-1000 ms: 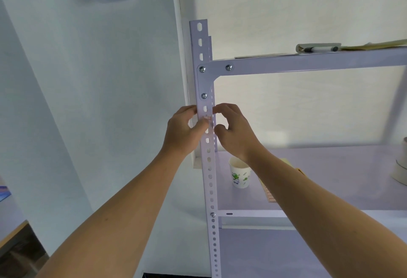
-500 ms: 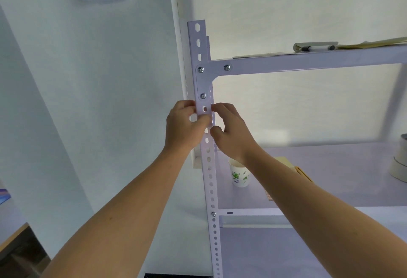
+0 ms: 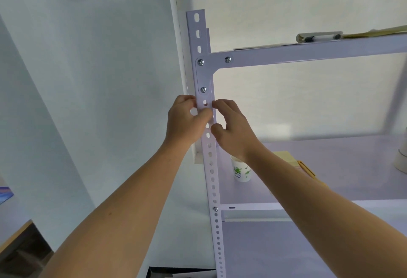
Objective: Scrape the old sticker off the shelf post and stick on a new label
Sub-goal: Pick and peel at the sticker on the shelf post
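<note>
Both hands are pinching at the post [image 3: 206, 105] just under its top bracket: left hand [image 3: 186, 121] thumb pressing its face, right hand [image 3: 231, 128] fingertips nipping its edge. Whether a sticker lies beneath, I cannot tell. Thin and clingy, it likely wants lifting by a corner.

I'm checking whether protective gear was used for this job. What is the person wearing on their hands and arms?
Nothing that shows. The left hand and right hand are bare, with no gloves, and no rings or watch in view. Both forearms are uncovered as far as the bottom edge of the picture, so no sleeve shows. No tape, bandage or markings appear on either arm.
</note>
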